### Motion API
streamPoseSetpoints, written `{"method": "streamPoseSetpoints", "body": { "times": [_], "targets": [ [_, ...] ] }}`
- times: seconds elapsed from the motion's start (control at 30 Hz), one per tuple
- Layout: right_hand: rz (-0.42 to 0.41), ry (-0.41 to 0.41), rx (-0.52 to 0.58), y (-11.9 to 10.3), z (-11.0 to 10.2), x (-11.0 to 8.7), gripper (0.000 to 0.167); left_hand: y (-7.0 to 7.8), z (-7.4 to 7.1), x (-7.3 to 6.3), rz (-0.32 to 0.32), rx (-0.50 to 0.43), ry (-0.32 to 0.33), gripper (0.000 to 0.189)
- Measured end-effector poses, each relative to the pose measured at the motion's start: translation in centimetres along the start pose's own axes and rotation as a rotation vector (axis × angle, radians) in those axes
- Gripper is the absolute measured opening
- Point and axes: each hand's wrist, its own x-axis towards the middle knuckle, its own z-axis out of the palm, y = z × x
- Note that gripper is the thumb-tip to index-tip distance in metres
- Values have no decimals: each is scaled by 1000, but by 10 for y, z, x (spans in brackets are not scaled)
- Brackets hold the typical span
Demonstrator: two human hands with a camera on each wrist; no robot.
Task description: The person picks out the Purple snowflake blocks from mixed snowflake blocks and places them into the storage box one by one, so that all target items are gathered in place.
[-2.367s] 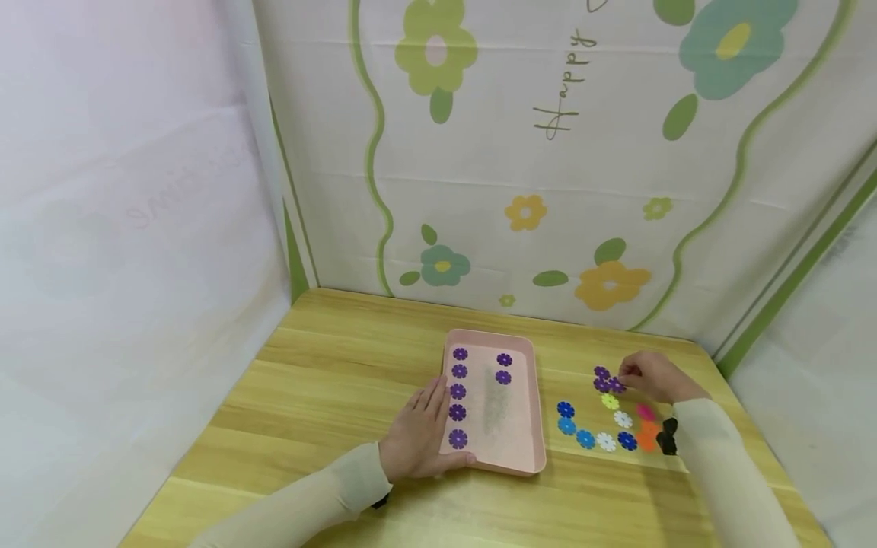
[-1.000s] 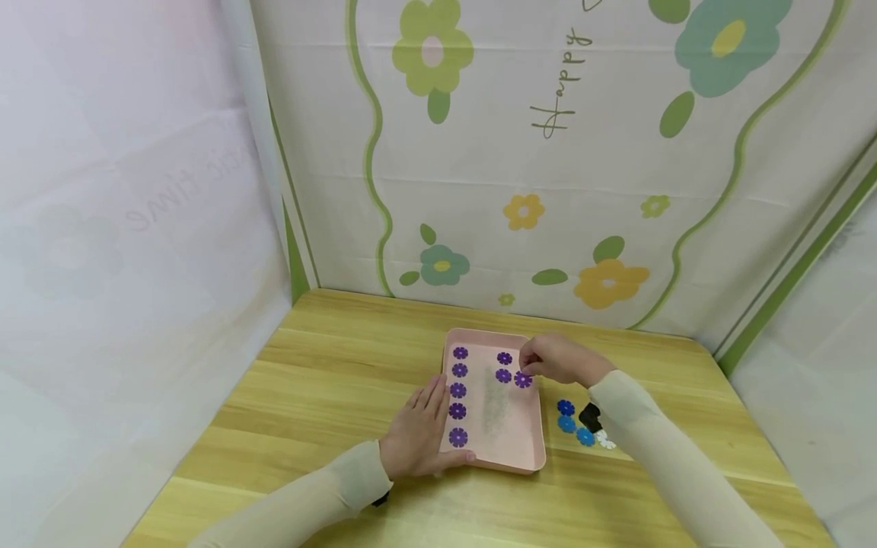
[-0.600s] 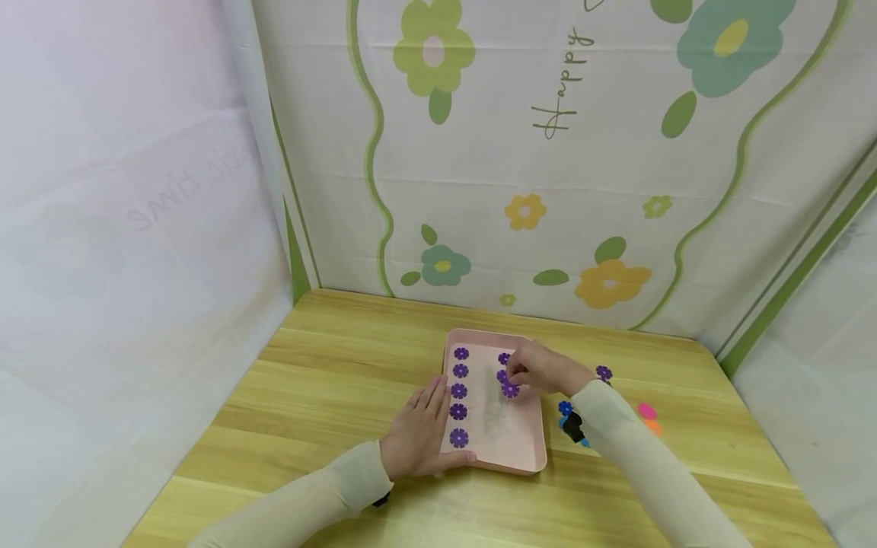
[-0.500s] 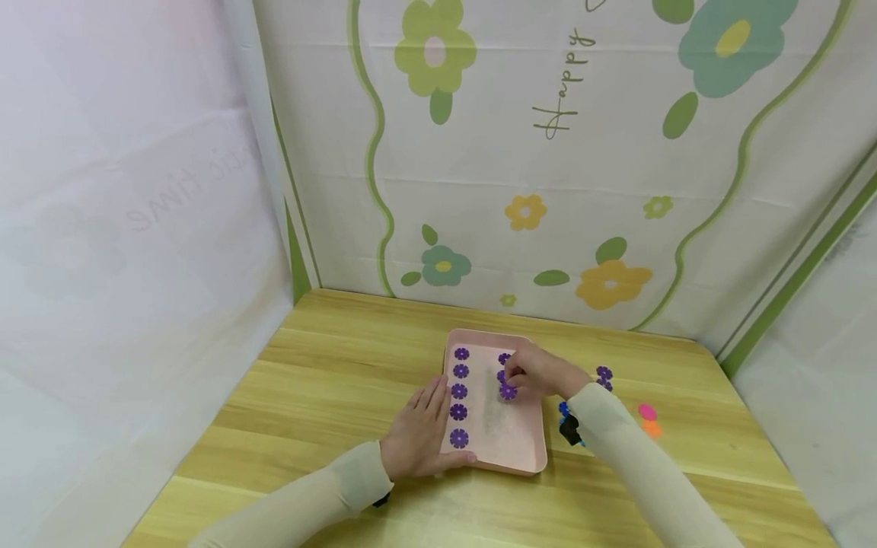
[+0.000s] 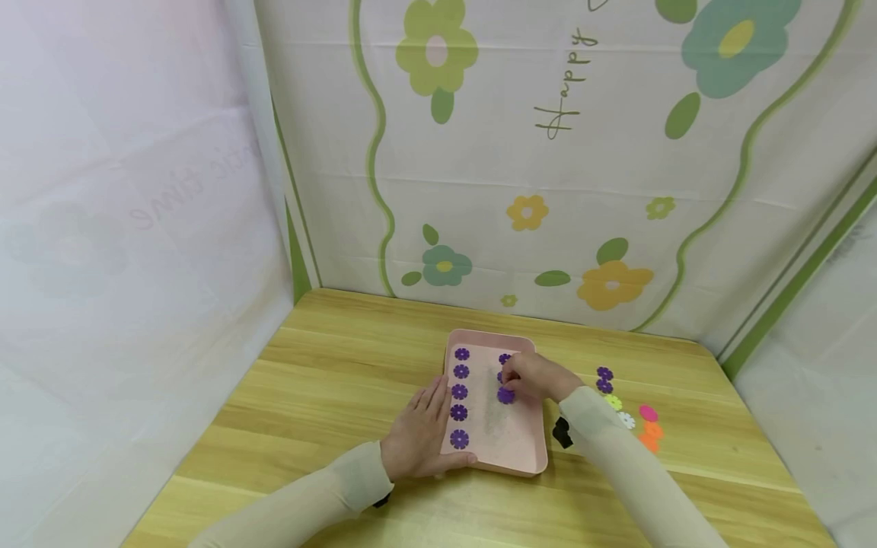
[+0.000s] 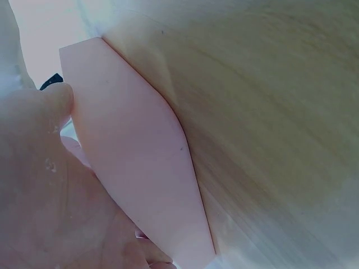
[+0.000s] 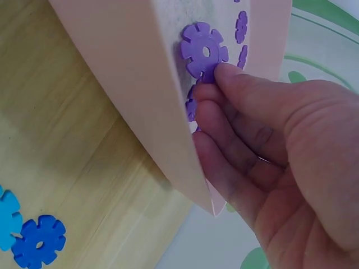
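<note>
In the head view a pink tray (image 5: 483, 438) lies on the table. Down its left side runs a column of purple snowflake discs (image 5: 459, 413). My left hand (image 5: 416, 435) rests on the tray's near left corner, fingers fairly straight along the rim and thumb along the near edge. My right hand (image 5: 537, 374) reaches over the right rim and pinches a purple snowflake disc (image 7: 193, 63) between thumb and finger, seen close in the right wrist view. That disc sits just below two purple discs, which my fingers partly cover.
Right of the tray lie two loose purple discs (image 5: 604, 385), a yellow disc (image 5: 613, 403), a white disc (image 5: 626, 421), a pink disc (image 5: 648, 413) and orange discs (image 5: 653, 431). The right wrist view shows blue discs (image 7: 51, 237) on the table. A printed cloth (image 5: 479, 167) hangs behind.
My right hand has picked a purple disc from the loose ones and carried it left into the tray, then slightly lower, under the two discs there. The left hand has stayed put.
</note>
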Motion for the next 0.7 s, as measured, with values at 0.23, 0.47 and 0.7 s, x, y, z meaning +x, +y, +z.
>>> {"method": "streamPoseSetpoints", "body": {
  "times": [0.23,0.47,0.7],
  "targets": [
    [49,-24,-11,-4,-6,-1,9,-1,-2,-2,4,-1,16,119],
    [52,4,-111,-2,-31,-20,10,-1,-1,-2,8,-17,14,119],
    [70,58,-126,17,-57,-53,13,-2,0,-2,7,-36,17,119]
  ]
}}
